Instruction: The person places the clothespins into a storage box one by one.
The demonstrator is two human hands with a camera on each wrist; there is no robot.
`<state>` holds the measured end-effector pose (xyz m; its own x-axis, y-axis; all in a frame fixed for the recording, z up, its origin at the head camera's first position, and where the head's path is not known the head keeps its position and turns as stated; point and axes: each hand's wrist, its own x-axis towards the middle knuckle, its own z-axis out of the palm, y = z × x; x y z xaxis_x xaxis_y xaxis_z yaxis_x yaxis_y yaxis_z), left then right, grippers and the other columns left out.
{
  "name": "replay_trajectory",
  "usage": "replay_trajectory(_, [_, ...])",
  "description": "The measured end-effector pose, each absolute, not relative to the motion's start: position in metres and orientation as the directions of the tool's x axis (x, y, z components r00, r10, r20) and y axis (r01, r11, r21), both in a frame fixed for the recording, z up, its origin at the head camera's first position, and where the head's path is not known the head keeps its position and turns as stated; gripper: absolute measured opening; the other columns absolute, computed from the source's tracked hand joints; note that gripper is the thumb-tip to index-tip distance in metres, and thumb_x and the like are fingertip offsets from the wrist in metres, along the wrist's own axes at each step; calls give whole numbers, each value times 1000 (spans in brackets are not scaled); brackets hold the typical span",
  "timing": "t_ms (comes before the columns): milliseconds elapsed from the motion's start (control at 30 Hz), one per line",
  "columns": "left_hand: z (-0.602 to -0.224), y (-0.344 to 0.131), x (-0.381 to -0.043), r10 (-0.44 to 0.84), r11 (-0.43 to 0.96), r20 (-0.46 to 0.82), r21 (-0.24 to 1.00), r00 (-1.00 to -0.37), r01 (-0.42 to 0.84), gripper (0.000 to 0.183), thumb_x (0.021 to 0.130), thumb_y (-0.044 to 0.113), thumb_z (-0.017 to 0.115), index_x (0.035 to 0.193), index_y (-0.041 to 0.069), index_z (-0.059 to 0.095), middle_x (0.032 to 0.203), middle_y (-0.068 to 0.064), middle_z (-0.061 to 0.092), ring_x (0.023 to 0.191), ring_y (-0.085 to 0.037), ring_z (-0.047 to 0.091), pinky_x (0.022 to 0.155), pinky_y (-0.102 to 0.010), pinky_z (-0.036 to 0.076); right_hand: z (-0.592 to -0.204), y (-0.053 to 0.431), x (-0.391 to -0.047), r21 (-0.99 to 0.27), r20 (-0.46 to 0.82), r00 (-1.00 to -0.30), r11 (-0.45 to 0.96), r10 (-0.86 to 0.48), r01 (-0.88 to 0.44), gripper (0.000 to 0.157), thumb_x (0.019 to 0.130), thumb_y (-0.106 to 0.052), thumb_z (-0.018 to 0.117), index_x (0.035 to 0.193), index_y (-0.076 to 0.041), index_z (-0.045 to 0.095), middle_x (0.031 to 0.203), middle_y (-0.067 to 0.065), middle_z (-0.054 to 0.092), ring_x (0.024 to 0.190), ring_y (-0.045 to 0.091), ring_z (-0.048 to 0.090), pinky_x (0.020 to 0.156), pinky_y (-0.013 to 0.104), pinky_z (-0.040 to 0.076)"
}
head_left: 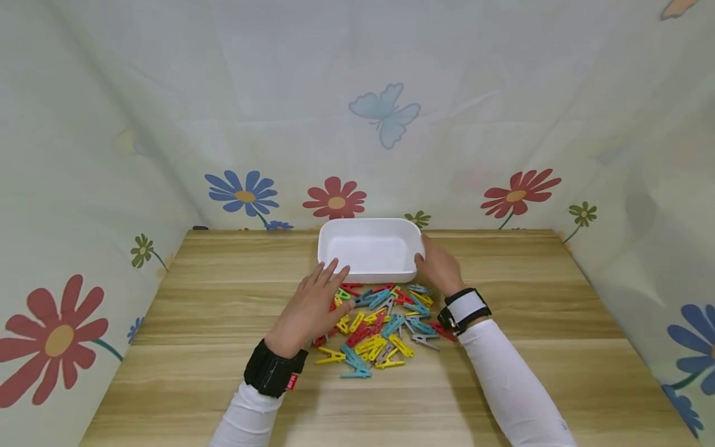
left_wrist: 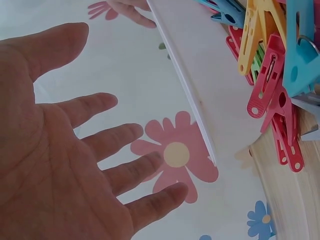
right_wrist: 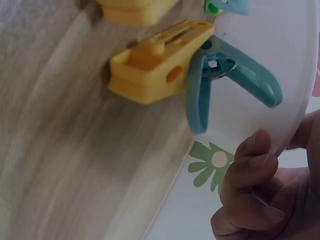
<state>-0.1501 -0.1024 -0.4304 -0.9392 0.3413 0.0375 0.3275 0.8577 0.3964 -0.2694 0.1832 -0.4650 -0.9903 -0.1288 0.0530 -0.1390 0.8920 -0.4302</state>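
Note:
A white rectangular container (head_left: 368, 277) stands at the far side of the table, its inside bare. My right hand (head_left: 441, 268) grips its right end; in the right wrist view, curled fingers (right_wrist: 252, 162) lie against the outer wall (right_wrist: 295, 45) near the rim. My left hand (head_left: 313, 304) has its fingers spread and straight by the front left corner, holding nothing. Its palm (left_wrist: 60, 165) faces the left wrist camera. Below and between the hands lies a pile of plastic clothespins (head_left: 373, 346) in yellow, red, blue, green and grey. The left hand hides some of them.
The wooden table (head_left: 223, 298) ends at a pale fabric backdrop (head_left: 251, 112) printed with flowers and a butterfly, which also rises on both sides. A small dark object (head_left: 200, 228) sits at the far left corner.

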Motion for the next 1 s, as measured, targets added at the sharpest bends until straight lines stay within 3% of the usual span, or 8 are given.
replay_trajectory(200, [-431,-105,-151,331,863,35,392,-943,318,72,94,47,60,155,20,31,164,-9,22,152,-36,18,117,-59,23,-467,183,-265,-438,61,-992,890,-111,-126,59,96,-18,53,149,0,36,117,28,66,84,36,64,65,49,52])
replay_trajectory(333, [-432,-107,-152,323,866,27,394,-946,307,72,94,47,60,155,20,32,164,-10,23,152,-36,19,117,-59,24,-468,181,-267,-436,53,-994,894,-91,-105,62,94,-15,51,151,-1,33,93,25,68,67,31,57,51,37,41])
replay_trajectory(500, [-433,-113,-154,308,867,19,407,-951,288,70,95,43,61,154,17,33,162,-12,27,150,-37,23,118,-56,25,-469,177,-270,-421,10,-997,904,-72,-69,64,94,-17,50,154,-4,29,74,17,61,60,27,53,47,33,34])
replay_trajectory(1000, [-443,-130,-152,289,867,-8,426,-957,258,62,95,38,62,148,11,44,148,-14,49,138,-34,45,111,-52,38,-462,176,-269,-372,-26,-998,927,-64,-50,64,94,-17,50,154,-5,30,79,18,63,62,28,54,49,34,38])
